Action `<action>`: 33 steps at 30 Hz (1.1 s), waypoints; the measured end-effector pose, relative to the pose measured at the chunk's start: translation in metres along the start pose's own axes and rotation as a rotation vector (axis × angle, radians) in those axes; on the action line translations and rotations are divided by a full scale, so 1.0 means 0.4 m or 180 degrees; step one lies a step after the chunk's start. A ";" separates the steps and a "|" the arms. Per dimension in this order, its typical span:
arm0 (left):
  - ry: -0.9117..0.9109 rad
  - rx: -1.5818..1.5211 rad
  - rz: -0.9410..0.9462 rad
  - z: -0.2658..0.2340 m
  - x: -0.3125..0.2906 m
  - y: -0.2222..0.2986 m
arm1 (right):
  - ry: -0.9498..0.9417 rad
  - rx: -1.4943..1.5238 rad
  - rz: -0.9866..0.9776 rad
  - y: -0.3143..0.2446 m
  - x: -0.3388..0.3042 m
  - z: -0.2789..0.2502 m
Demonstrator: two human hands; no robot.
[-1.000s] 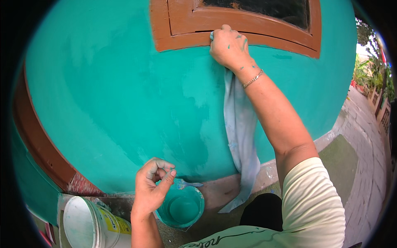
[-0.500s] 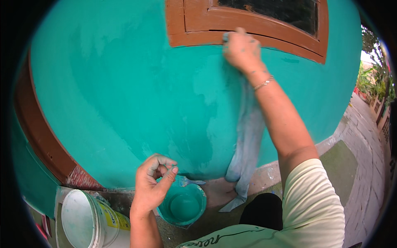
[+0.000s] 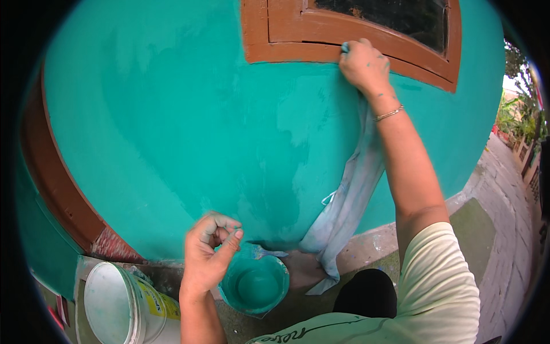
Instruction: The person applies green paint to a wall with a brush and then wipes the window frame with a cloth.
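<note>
Filling most of the view is a teal-painted wall (image 3: 172, 126), its surface patchy with lighter and darker streaks, set outdoors beside a paved path (image 3: 510, 229) that runs off to the right toward some greenery. One brown wooden window frame (image 3: 321, 34) sits at the top of the wall, and a brown door frame (image 3: 54, 178) curves down the left edge. There are two containers at the foot of the wall: one small teal bowl of paint (image 3: 255, 284) and one large white bucket (image 3: 123, 304) lying to its left. There is one long pale cloth (image 3: 349, 200), smeared with teal. The right hand (image 3: 364, 66) is closed around the upper end of that cloth, pressing it against the lower edge of the window frame where brown meets teal; the rest of the cloth hangs down along the wall under the forearm, which wears one thin bracelet (image 3: 388, 113), and its tail reaches the ground just right of the bowl. The left hand (image 3: 209, 255) is loosely curled, thumb against the fingers, gripping the near rim of the bowl, well apart from the cloth's held end.
</note>
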State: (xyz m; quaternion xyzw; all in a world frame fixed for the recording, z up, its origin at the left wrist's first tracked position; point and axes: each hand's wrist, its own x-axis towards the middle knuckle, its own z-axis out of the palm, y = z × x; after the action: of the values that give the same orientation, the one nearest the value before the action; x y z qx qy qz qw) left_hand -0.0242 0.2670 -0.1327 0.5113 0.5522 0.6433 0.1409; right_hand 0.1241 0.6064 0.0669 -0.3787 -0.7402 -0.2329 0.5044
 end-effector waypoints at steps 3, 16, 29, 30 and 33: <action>-0.0118 0.0089 0.0079 0.014 0.011 -0.013 | 0.0063 0.0218 -0.0435 -0.113 -0.006 0.019; 0.0028 -0.0241 -0.0014 -0.021 0.009 -0.013 | 0.0395 0.0171 -0.0129 -0.080 -0.033 0.026; 0.0049 0.0231 0.0257 -0.038 0.003 0.014 | 0.0311 0.0726 -0.0548 -0.287 -0.037 0.032; 0.0046 0.0196 0.0251 -0.042 0.002 0.011 | 0.0370 0.0668 -0.0488 -0.261 -0.041 0.035; 0.0112 0.0084 0.0226 -0.043 0.001 0.008 | 0.0357 0.0524 -0.0512 -0.241 -0.059 0.042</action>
State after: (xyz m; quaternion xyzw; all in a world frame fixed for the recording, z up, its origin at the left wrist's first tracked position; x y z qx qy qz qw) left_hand -0.0372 0.2563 -0.1273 0.5209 0.5446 0.6494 0.1015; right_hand 0.0426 0.5527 0.0421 -0.2618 -0.7554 -0.2320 0.5541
